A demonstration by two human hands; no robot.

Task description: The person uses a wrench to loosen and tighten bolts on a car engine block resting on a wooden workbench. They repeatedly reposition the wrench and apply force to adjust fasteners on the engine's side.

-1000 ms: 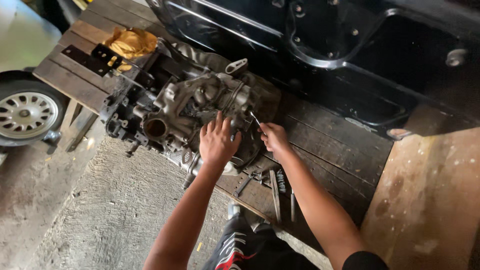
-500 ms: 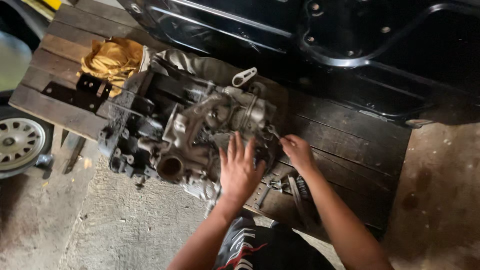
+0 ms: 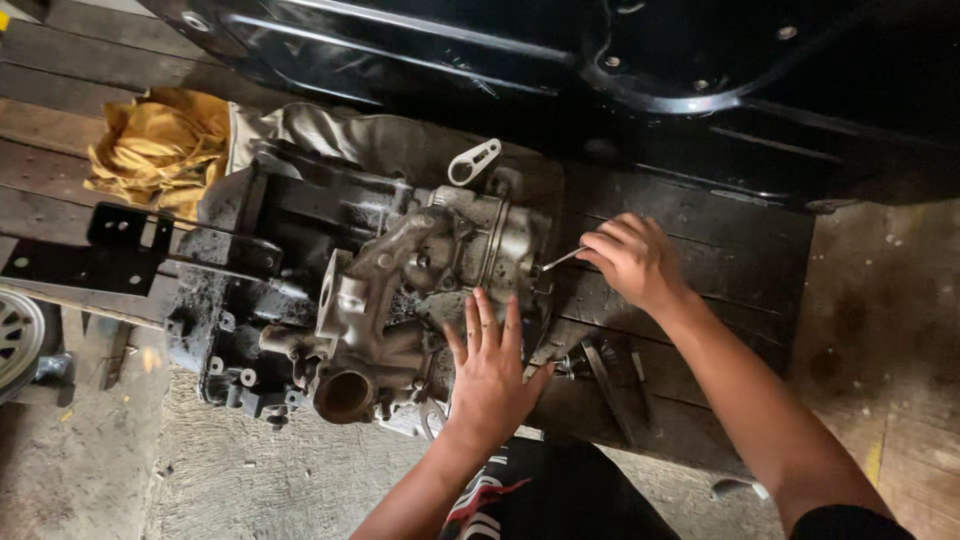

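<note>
Pressing flat with fingers spread, the left hand rests on the near right part of the greasy engine assembly, which lies on the dark wooden worktop, steadying it rather than gripping anything. The right hand sits to the right of the casting, fingers clenched around a thin metal tool. The tool's long axis runs nearly level from right to left, rising slightly toward the hand, and its tip meets the right edge of the casting, just beyond the left hand's fingertips. So the point being worked lies left of the right hand and farther away than the left hand. Loose tools lie on the boards between the two forearms; a yellow rag sits far left.
</note>
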